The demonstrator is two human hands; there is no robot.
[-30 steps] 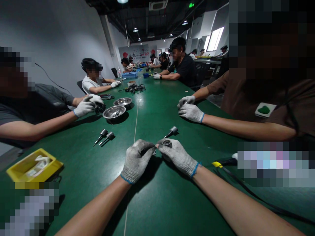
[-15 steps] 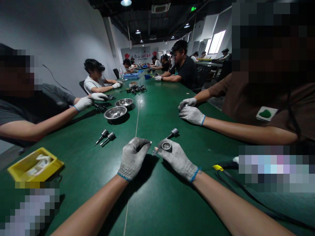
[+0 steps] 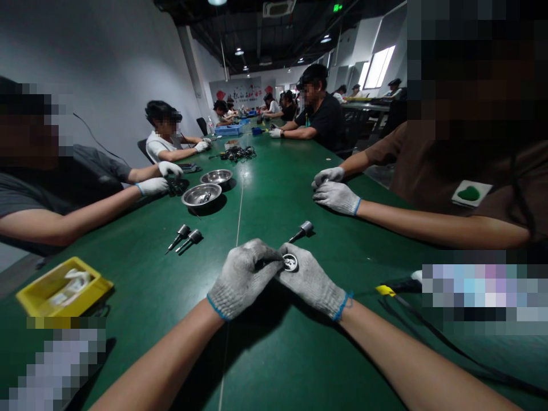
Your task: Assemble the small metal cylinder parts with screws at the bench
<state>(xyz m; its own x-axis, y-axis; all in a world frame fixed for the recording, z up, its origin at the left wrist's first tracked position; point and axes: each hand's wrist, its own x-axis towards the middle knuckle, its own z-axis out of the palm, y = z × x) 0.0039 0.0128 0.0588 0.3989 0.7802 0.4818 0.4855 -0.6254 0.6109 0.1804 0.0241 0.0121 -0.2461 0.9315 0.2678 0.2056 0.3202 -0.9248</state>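
Note:
My right hand, in a whitish work glove with a blue cuff, holds a round, cup-like metal part with its open face up. Inside the rim some smaller details show, too small to name. My left hand, gloved alike, has thumb and forefinger pinched together at the left edge of that part. Whatever lies between those fingertips is hidden. Just beyond my right hand a metal piece with a cylindrical head and thin shaft rests on the green table.
Two similar shafted pieces lie left of my hands. Beyond them stand two steel bowls, the nearer with small metal parts inside. A yellow bin sits at far left, a cable with a yellow tag at right. Gloved co-workers sit along both sides.
My left hand has moved right, from holding a tiny ring in its fingertips apart from the round part to touching that part's edge. Small pieces on the table between my hands are now covered.

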